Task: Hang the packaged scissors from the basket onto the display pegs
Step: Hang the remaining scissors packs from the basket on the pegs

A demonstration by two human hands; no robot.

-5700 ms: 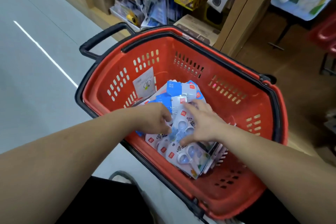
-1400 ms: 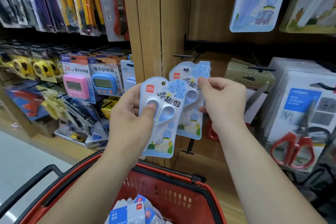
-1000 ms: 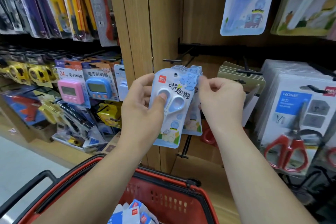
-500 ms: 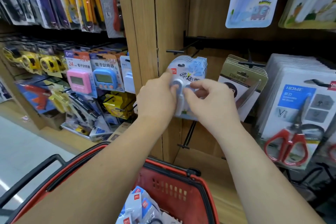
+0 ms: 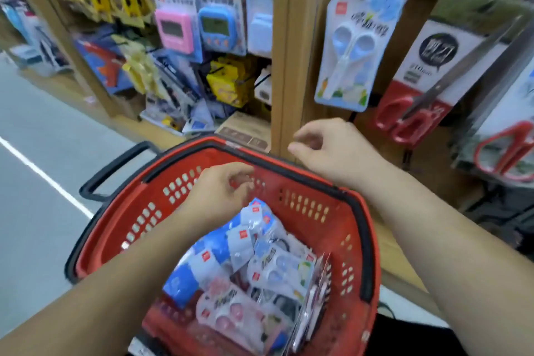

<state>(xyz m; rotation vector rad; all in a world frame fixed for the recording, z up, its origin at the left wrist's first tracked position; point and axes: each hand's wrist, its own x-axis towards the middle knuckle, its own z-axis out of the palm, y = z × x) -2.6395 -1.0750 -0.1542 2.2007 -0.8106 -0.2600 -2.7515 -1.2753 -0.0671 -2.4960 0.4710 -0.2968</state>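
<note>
Head view: one glossy blue-and-white blister pack [image 5: 352, 46], round-shouldered, is hanging at 1 o'clock beside the wooden upright [image 5: 297, 37]. A slippery heap of packaged scissors [image 5: 260, 269] is lying in the red perforated plastic basket [image 5: 367, 240] at 6 o'clock, so most of the job appears to be waiting. The left hand [image 5: 222, 191] is hovering over the heap and the right hand [image 5: 326, 150] over the basket's 1 o'clock rim. Each grip is loosely curled and holding nothing.

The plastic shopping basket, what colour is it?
The plastic basket is red with a black rim; head view shows it.
</note>
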